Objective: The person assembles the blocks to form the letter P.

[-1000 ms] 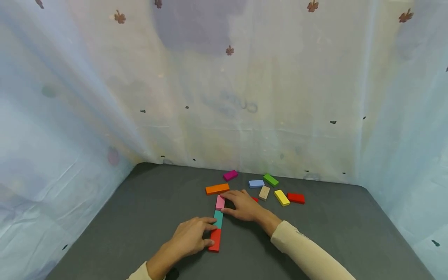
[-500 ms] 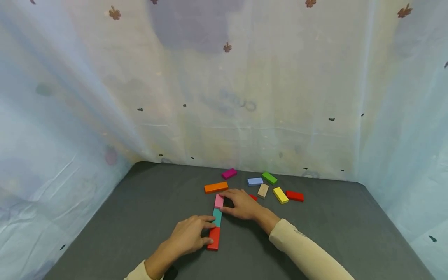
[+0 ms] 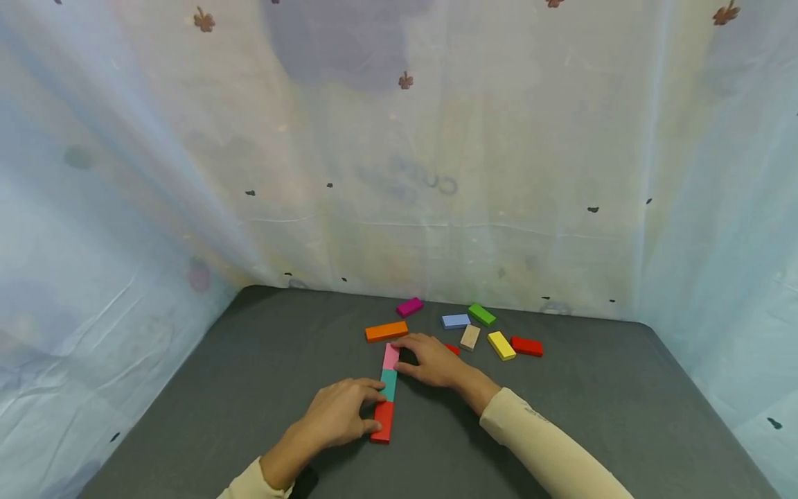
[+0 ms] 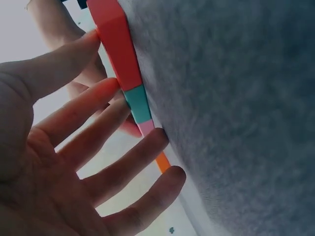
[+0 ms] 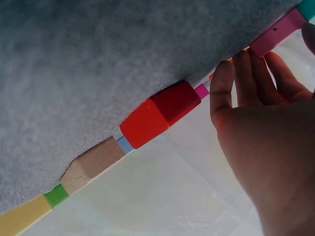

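The left hand (image 3: 339,412) lies along the left side of a row of three blocks on the bench (image 3: 623,416). Its fingers are spread and nearly straight, with a wide gap between thumb and forefinger. The thumb tip touches the near red block (image 3: 383,424); fingertips meet the row's side at the teal block (image 3: 389,382). The right hand (image 3: 433,362) is at the row's far end, thumb and fingers apart and lightly curved. Its forefinger is at the far end of the pink block (image 3: 390,356) and its thumb at the right side, close to the teal joint. Whether the right hand pinches the pink block or only steadies it cannot be told. The row runs away from the person: red, teal, pink, lying flat, end to end. The orange block (image 3: 386,331) lies crosswise just beyond it, with the magenta block (image 3: 409,307) behind. The half-hidden red block (image 3: 451,348) is partly covered by the right hand. Farther right lie blue (image 3: 456,321), green (image 3: 482,314), plain wood (image 3: 470,337), yellow (image 3: 501,345) and red (image 3: 526,346) blocks.
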Tool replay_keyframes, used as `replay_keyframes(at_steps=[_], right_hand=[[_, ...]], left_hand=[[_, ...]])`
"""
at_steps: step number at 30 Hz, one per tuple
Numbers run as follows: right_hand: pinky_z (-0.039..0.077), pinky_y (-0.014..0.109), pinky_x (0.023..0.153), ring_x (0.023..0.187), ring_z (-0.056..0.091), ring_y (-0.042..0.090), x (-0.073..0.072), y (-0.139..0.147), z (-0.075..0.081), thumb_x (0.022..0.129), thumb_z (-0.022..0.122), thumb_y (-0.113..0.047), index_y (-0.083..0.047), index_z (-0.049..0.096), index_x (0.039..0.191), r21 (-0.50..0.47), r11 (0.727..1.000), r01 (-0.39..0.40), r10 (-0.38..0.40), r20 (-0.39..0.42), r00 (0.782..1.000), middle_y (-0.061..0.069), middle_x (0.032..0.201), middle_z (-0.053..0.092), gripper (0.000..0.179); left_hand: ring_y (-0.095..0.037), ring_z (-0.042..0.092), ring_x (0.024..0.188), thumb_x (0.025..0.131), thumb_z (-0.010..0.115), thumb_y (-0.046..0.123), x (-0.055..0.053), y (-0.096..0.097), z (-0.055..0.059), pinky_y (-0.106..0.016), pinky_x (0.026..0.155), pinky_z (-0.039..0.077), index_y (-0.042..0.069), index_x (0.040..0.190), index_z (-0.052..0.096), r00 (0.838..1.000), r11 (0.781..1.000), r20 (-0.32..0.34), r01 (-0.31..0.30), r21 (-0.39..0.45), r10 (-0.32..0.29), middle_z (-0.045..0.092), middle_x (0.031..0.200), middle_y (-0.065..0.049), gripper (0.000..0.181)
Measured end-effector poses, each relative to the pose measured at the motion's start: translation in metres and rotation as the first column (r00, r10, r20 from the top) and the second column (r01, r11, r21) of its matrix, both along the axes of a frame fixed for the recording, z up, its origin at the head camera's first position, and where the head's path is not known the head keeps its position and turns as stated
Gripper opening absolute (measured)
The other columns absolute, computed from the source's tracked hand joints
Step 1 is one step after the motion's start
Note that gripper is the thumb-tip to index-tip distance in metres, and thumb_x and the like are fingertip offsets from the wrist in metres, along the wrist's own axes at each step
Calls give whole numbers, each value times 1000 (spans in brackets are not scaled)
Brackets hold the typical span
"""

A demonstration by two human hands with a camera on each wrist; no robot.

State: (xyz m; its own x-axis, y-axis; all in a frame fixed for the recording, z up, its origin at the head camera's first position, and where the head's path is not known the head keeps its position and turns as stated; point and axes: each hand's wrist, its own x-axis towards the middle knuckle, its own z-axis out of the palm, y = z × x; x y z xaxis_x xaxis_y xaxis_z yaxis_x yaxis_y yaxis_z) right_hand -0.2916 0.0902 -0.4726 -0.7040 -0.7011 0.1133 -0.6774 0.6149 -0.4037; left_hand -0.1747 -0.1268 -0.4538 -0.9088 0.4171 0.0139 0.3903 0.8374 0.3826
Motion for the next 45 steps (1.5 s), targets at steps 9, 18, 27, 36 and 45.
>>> replay_keyframes(at_steps=[9, 18, 27, 36, 45], right_hand=[[40, 52, 113, 134, 52, 27, -1, -1, -1, 100, 59, -37, -14, 56, 141, 10, 1000, -22, 22, -16, 1000, 5, 143, 58, 47], [41, 49, 113, 133, 52, 25, -1, -1, -2, 98, 62, -38, -14, 57, 139, -3, 1000, -15, 15, 0, 1000, 3, 141, 59, 48], [41, 49, 113, 134, 52, 24, 2, -2, 0, 99, 61, -32, -16, 60, 136, -18, 999, -39, 39, 25, 999, 2, 141, 59, 40], [40, 47, 114, 133, 52, 22, 1, -2, 3, 98, 62, -36, -16, 60, 135, -20, 999, -39, 40, 52, 998, 1, 140, 60, 42], [42, 44, 113, 131, 54, 19, 0, -2, 1, 95, 66, -39, -17, 61, 134, -15, 999, -49, 50, 45, 998, -2, 138, 61, 45]], left_hand=[[-21, 67, 110, 74, 85, 44, -8, 1, 0, -46, 84, 57, 24, 95, 81, 999, 999, -42, -20, 49, 22, 70, 121, 10, 29], [-21, 68, 108, 72, 87, 40, -7, 4, 2, -46, 85, 57, 23, 91, 79, 998, 999, -58, -26, 20, 27, 71, 117, 7, 27], [-15, 57, 102, 72, 88, 39, -6, 1, 5, -37, 82, 54, 19, 112, 77, 999, 999, -48, 23, -32, -24, 64, 118, 6, 47], [-28, 52, 130, 75, 86, 37, -8, -6, 6, -57, 99, 48, 20, 117, 75, 997, 997, 20, 71, -8, -71, 57, 143, 1, 47], [-29, 49, 135, 75, 87, 37, -9, -7, 4, -57, 103, 46, 18, 115, 75, 997, 997, 44, 66, 27, -67, 55, 146, -2, 46]])
